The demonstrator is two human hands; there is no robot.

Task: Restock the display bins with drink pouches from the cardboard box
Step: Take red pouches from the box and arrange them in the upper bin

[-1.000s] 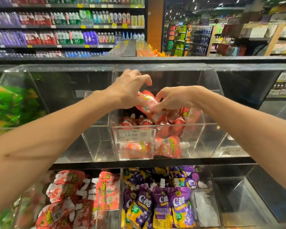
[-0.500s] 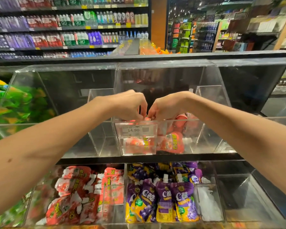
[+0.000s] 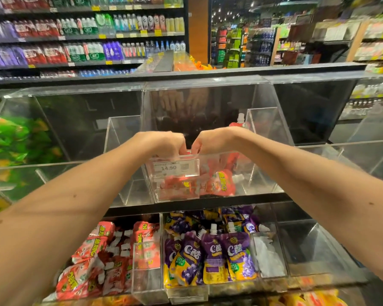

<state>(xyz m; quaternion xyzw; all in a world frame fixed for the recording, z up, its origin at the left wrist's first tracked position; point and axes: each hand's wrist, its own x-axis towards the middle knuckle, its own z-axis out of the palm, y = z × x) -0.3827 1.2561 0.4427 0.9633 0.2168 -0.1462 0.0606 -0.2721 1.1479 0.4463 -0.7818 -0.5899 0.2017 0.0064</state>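
Left hand, right hand dip into clear bin; price tag hides fingers, grip unreadable; purple pouches below.

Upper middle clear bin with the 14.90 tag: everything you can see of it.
The clear bin looks like acrylic: top panel, side walls, low front wall carrying a price tag reading 14.90. It sits on a black shelf in the upper row. It is part full of red pouches, piled toward the front. The left hand and right hand reach over its front rim, fingertips hidden inside; what they hold cannot be told.
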